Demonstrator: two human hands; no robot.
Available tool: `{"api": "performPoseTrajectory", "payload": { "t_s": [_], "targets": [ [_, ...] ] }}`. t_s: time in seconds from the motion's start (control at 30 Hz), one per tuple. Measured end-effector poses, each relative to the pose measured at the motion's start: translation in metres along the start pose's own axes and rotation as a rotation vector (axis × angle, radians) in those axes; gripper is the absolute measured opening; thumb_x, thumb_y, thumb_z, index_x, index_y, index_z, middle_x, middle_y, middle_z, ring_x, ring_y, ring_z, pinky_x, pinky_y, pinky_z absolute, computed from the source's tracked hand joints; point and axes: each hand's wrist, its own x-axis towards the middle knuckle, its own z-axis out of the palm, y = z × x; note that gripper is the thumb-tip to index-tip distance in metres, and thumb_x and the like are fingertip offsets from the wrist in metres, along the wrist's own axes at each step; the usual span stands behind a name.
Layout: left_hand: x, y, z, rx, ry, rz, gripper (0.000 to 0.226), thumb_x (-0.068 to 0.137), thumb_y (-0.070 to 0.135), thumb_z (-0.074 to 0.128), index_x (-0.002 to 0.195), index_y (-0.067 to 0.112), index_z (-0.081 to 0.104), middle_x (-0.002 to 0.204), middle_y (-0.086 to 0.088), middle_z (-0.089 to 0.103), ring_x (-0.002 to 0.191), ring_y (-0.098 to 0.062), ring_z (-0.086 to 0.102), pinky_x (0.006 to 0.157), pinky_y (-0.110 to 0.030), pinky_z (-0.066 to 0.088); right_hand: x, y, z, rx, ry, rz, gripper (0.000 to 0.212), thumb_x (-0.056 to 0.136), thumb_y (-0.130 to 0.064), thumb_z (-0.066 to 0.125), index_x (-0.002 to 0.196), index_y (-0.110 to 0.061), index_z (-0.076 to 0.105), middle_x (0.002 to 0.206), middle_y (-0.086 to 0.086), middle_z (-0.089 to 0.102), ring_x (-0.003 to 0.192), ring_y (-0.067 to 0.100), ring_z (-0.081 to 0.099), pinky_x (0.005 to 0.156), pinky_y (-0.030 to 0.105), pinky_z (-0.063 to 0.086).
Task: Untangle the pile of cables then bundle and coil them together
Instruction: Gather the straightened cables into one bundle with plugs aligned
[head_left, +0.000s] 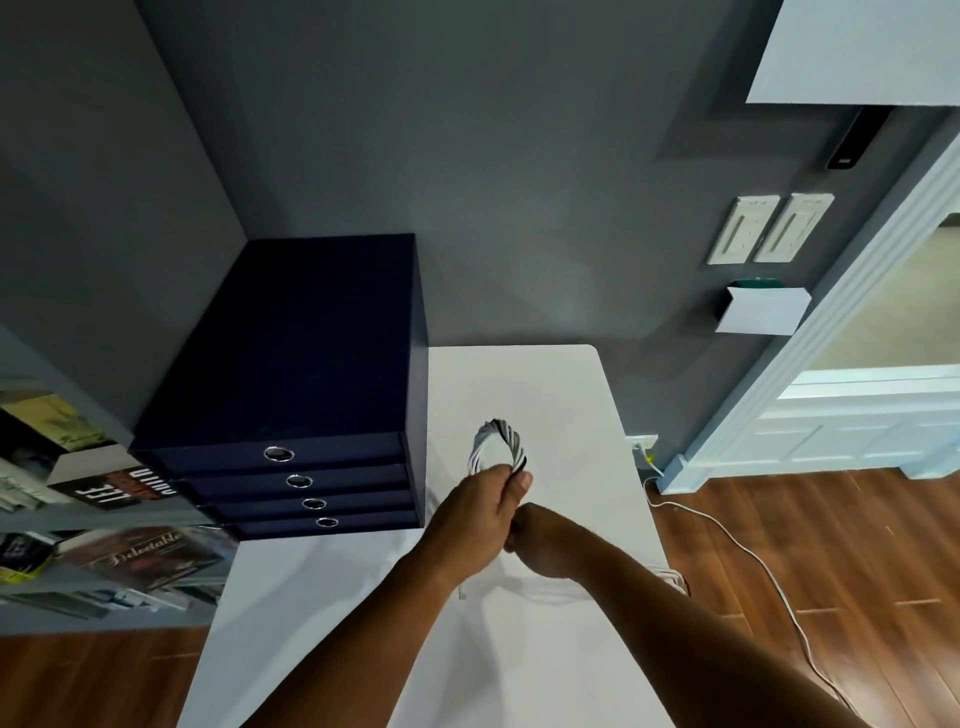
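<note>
Left hand (483, 512) grasps the twisted cable coil (498, 444) at its 12 o'clock, above the white table (519, 384). Right hand (543, 543) is curled, possibly on cable; cannot tell. At 9 o'clock, books (145, 556) read "LEE" and "Delectable".

left grip (483, 506): fingers and thumb curled round cable coil (498, 441), forearm reaching forward
right grip (543, 540): fisted, touching the left, contents hidden

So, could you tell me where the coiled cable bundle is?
In the head view, the coiled cable bundle is gripped by the left hand over the white table, right of the navy drawer box, with the right hand just below.
</note>
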Motion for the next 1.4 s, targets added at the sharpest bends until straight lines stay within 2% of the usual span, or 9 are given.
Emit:
{"api": "performPoseTrajectory", "payload": {
  "t_s": [0.17, 0.47, 0.6, 0.7, 0.83, 0.93, 1.1, 1.23, 1.4],
  "targets": [
    [-0.015, -0.021, 0.019, 0.173, -0.043, 0.043, 0.036, 0.105, 0.050, 0.030, 0.083, 0.024, 0.042, 0.084, 0.004, 0.053, 0.073, -0.016, 0.061, 0.070, -0.039, 0.050, -0.020, 0.000, 0.002, 0.443, -0.155, 0.083, 0.020, 0.090, -0.015, 0.038, 0.072, -0.017, 0.045, 0.061, -0.001, 0.038, 0.051, 0.013, 0.028, 0.047, 0.024, 0.020],
    [-0.009, -0.026, 0.019, 0.292, -0.052, 0.098, 0.040, 0.104, 0.054, 0.026, 0.083, 0.022, 0.040, 0.080, 0.002, 0.062, 0.073, -0.023, 0.057, 0.065, -0.041, 0.047, -0.039, 0.017, -0.011, 0.724, -0.221, -0.114, 0.031, 0.074, -0.001, 0.052, 0.055, -0.022, 0.066, 0.059, 0.008, 0.049, 0.056, 0.022, 0.045, 0.055, 0.030, 0.036],
    [-0.003, -0.023, 0.020, 0.384, -0.057, 0.159, 0.040, 0.104, 0.053, 0.027, 0.083, 0.022, 0.039, 0.085, 0.000, 0.066, 0.077, -0.030, 0.059, 0.067, -0.043, 0.047, -0.041, 0.024, -0.010, 0.759, -0.186, -0.182, 0.020, 0.086, -0.002, 0.056, 0.075, -0.011, 0.070, 0.066, 0.013, 0.058, 0.059, 0.024, 0.055, 0.061, 0.032, 0.048],
    [0.000, -0.026, 0.018, 0.427, -0.021, 0.207, 0.038, 0.105, 0.051, 0.028, 0.082, 0.023, 0.037, 0.086, -0.002, 0.066, 0.077, -0.034, 0.060, 0.063, -0.039, 0.043, -0.040, 0.028, -0.013, 0.582, -0.222, -0.025, 0.032, 0.098, -0.031, 0.057, 0.088, -0.002, 0.066, 0.062, 0.013, 0.060, 0.054, 0.022, 0.056, 0.060, 0.026, 0.049],
    [0.000, -0.025, 0.017, 0.442, -0.015, 0.237, 0.037, 0.105, 0.051, 0.029, 0.081, 0.023, 0.034, 0.083, -0.003, 0.065, 0.075, -0.033, 0.060, 0.059, -0.037, 0.035, -0.043, 0.037, -0.014, 0.304, -0.277, 0.108, 0.064, 0.089, -0.073, 0.043, 0.068, -0.016, 0.061, 0.049, -0.001, 0.052, 0.047, 0.015, 0.045, 0.056, 0.023, 0.038],
    [0.004, -0.024, 0.015, 0.410, -0.026, 0.150, 0.037, 0.105, 0.050, 0.031, 0.082, 0.022, 0.037, 0.085, -0.003, 0.066, 0.078, -0.035, 0.060, 0.062, -0.039, 0.042, -0.041, 0.039, -0.009, 0.244, -0.067, 0.061, 0.064, 0.087, -0.073, 0.047, 0.054, -0.019, 0.047, 0.050, -0.005, 0.045, 0.049, 0.014, 0.038, 0.061, 0.027, 0.036],
    [0.009, -0.022, 0.012, 0.338, -0.131, 0.093, 0.036, 0.104, 0.051, 0.033, 0.093, 0.021, 0.050, 0.092, 0.001, 0.070, 0.087, -0.027, 0.064, 0.074, -0.043, 0.053, -0.036, 0.028, -0.002, -0.233, 0.121, -0.032, 0.060, 0.094, -0.068, 0.041, 0.061, -0.017, 0.049, 0.060, -0.003, 0.049, 0.068, 0.019, 0.051, 0.057, 0.027, 0.032],
    [0.008, -0.009, 0.013, 0.337, -0.234, 0.079, 0.036, 0.104, 0.049, 0.035, 0.085, 0.022, 0.049, 0.082, 0.002, 0.062, 0.082, -0.025, 0.060, 0.071, -0.038, 0.047, -0.036, 0.024, 0.001, -0.436, 0.293, -0.153, 0.060, 0.096, -0.064, 0.038, 0.090, -0.011, 0.064, 0.092, 0.011, 0.070, 0.090, 0.028, 0.065, 0.069, 0.028, 0.035],
    [0.004, -0.015, 0.005, -0.029, -0.408, -0.079, 0.046, 0.108, 0.043, 0.029, 0.077, 0.022, 0.058, 0.076, -0.001, 0.073, 0.073, -0.009, 0.067, 0.079, -0.029, 0.053, -0.043, 0.015, -0.019, -0.438, 0.270, -0.257, 0.041, 0.096, -0.061, 0.043, 0.099, -0.030, 0.070, 0.100, 0.000, 0.071, 0.097, 0.020, 0.064, 0.071, 0.026, 0.035]
  ]
}}
